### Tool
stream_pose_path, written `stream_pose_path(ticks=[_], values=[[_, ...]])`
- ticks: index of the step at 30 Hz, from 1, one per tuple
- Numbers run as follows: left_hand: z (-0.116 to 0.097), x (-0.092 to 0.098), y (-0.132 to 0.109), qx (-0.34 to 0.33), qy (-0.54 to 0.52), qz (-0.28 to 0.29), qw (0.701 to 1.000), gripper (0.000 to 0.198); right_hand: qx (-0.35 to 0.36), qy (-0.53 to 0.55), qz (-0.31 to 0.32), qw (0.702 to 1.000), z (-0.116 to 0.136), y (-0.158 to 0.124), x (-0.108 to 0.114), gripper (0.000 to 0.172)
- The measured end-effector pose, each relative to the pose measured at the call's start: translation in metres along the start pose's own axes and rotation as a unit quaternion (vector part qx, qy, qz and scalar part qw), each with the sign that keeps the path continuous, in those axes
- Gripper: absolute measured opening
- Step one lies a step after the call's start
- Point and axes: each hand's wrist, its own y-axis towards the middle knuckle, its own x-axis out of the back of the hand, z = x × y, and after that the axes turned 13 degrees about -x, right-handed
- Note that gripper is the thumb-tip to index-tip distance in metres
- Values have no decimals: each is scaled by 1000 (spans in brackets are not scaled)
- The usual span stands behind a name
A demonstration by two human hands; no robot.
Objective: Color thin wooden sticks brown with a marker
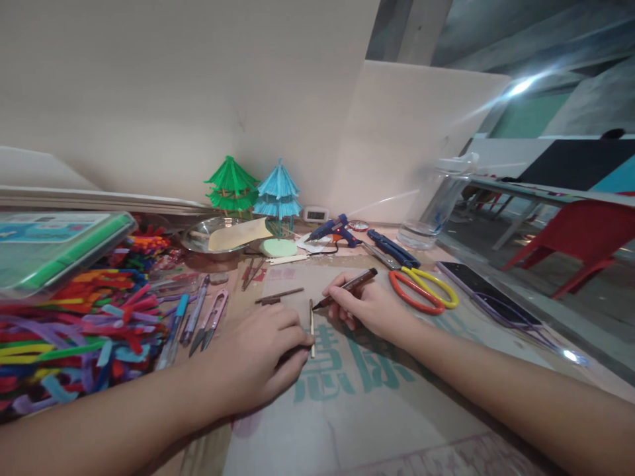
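My right hand (370, 307) grips a brown marker (356, 284), its tip against or very near a thin wooden stick (312, 322). The stick's far part looks brown, while its near end is pale. Fingertips of my left hand (258, 344) pinch that stick from the left, low over the printed sheet (327, 423). Just beyond my left hand lie a dark brown stick (280, 295) and a short brown piece, likely the marker's cap (270, 301). A few more brown sticks (249, 274) rest farther back.
Pipe cleaners (94, 330) heap at left beside a plastic box (59, 251), pens (174, 327) and thread snips (211, 320). Behind are a metal dish (196, 243), green (231, 185) and blue (278, 188) paper-like trees and a glue gun (330, 229). Scissors (417, 294), a phone (489, 294) and a water jug (429, 205) stand right.
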Motion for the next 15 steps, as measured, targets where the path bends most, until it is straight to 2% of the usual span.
stream_pose_path(ticks=[4,11,15], values=[[0,1,0,8,1,11,1000,26,-2,-21,42,999,-1,-1,1,20],[0,1,0,0,4,2,1000,26,1,-6,6,1000,0,0,1,20],[1,0,0,3,-1,0,1000,26,-11,-11,30,999,1,-2,1,19]])
